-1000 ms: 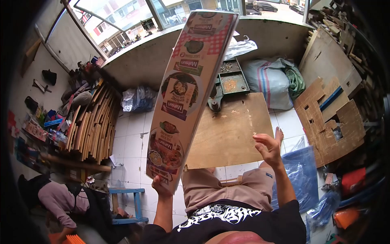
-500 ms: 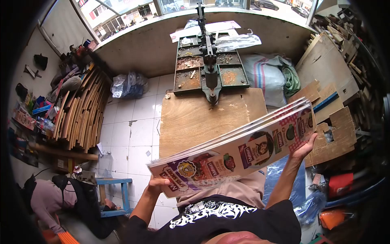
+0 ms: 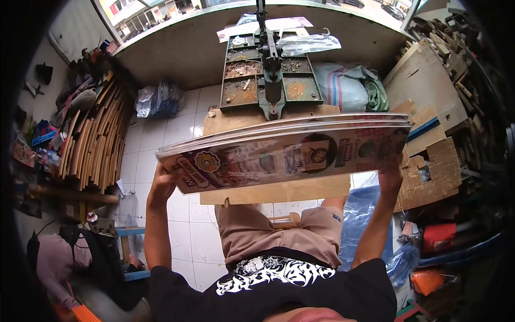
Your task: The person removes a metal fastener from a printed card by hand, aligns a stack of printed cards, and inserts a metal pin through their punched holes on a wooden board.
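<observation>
A stack of long printed panels (image 3: 289, 155) with pale edges spans the view above the wooden board (image 3: 279, 194). My left hand (image 3: 167, 173) grips the stack's left end, and its thumb lies on the printed face. At the opposite end my right hand (image 3: 390, 173) is closed round the lower edge, partly in shadow. The stack is nearly level, with its printed face tilted towards me. Past it stands a dark metal hand press (image 3: 273, 80), whose foot meets the board.
Compartments of small parts fill the metal tray (image 3: 244, 101) around the press. Wooden strips (image 3: 96, 139) lean at left, near a person in a pink top (image 3: 53, 263). A white sack (image 3: 340, 88) and cut boards (image 3: 437, 166) stand right. Blue plastic (image 3: 365, 214) covers some floor.
Both hands have moved the panel stack forward and left, away from my body. It has turned from a steep slant to almost level, and my lap now shows.
</observation>
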Tool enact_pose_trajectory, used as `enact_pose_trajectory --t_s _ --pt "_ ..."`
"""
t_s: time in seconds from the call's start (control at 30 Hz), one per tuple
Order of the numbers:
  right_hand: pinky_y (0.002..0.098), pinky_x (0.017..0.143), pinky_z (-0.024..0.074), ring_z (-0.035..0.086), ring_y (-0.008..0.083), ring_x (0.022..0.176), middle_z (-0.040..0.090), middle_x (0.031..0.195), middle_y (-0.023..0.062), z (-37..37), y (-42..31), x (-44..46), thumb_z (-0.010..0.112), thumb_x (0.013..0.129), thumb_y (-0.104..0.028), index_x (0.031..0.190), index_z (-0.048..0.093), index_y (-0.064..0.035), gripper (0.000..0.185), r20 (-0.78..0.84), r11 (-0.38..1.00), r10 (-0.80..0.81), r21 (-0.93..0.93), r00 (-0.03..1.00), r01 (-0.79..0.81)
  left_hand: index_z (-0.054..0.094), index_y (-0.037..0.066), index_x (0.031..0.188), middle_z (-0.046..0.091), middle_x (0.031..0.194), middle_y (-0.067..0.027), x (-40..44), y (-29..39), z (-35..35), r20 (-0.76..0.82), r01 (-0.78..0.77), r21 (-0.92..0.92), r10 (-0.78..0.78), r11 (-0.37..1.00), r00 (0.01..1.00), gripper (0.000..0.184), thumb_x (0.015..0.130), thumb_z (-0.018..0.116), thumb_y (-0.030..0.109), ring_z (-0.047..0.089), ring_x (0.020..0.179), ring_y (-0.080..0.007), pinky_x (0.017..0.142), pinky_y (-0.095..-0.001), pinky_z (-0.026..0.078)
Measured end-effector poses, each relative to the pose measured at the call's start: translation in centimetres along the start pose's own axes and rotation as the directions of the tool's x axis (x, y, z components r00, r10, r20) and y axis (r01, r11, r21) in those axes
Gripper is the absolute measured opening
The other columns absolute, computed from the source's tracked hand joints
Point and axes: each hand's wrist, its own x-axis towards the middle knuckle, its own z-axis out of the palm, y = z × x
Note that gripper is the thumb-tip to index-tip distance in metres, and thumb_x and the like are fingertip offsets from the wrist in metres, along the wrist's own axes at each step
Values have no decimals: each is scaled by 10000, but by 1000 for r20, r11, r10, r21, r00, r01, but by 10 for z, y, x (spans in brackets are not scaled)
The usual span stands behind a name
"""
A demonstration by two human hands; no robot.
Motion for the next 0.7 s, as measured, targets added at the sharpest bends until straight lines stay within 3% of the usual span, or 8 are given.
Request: enact_pose_trajectory --t_s 0.07,0.1,0.13,0.2,0.23,0.33,0.37,0.7 --pt "431 1021 447 516 247 1242 535 1354 96 -15 6 10 641 881 -37 1353 468 -83 504 95 973 95 -218 991 -73 538 -57 1237 650 1117 -155 15 5 -23 43 -24 26 23 999 999 562 695 671 12 640 1013 -252 925 -360 505" --pt "365 953 480 595 203 1111 613 1233 66 -8 10 14 680 834 15 1262 524 -67 462 39 940 108 -329 993 -90 551 -42 1230 656 1106 -147 23 7 -32 51 -53 68 50 996 997 561 678 646 -29 653 979 -253 893 -357 520" --pt "365 953 480 595 203 1111 613 1233 66 -2 13 20 680 834 15 1262 524 -67 462 33 937 113 -336 993 -96 561 -5 1170 652 1055 -97 28 5 -38 -2 -80 126 81 989 997 505 674 635 -60 635 958 -205 871 -326 502" --pt "314 884 486 623 154 973 659 1077 41 11 22 33 722 807 -7 1178 559 -57 407 69 584 186 -810 980 -54 546 38 1098 614 978 -28 43 6 -46 31 -183 140 180 973 983 453 678 637 -103 589 918 -144 851 -283 461" --pt "276 831 476 610 111 889 658 973 16 18 29 35 742 790 -17 1116 573 -49 369 25 562 222 -820 975 -107 520 67 1061 560 921 12 43 8 -44 -3 -162 199 166 966 986 450 678 646 -134 541 891 -104 848 -260 424" --pt "255 806 481 607 96 904 653 979 21 3 42 43 731 796 2 1117 573 -52 362 51 455 246 -888 968 -69 529 71 1086 570 935 9 50 -4 -58 56 -187 258 178 948 982 476 681 650 -148 548 897 -104 840 -265 435" --pt "247 811 482 605 92 906 652 991 16 10 43 42 720 804 9 1135 569 -59 370 52 519 248 -851 967 -88 532 74 1102 587 953 -2 52 -10 -62 24 -162 285 162 945 986 484 688 671 -132 559 908 -103 826 -270 451" --pt "258 833 482 593 102 947 637 1053 22 17 42 50 694 835 -2 1177 550 -49 375 26 446 232 -891 972 -83 546 71 1104 599 940 -12 56 -24 -67 44 -206 192 201 960 979 459 707 687 -109 571 892 -111 801 -263 469"
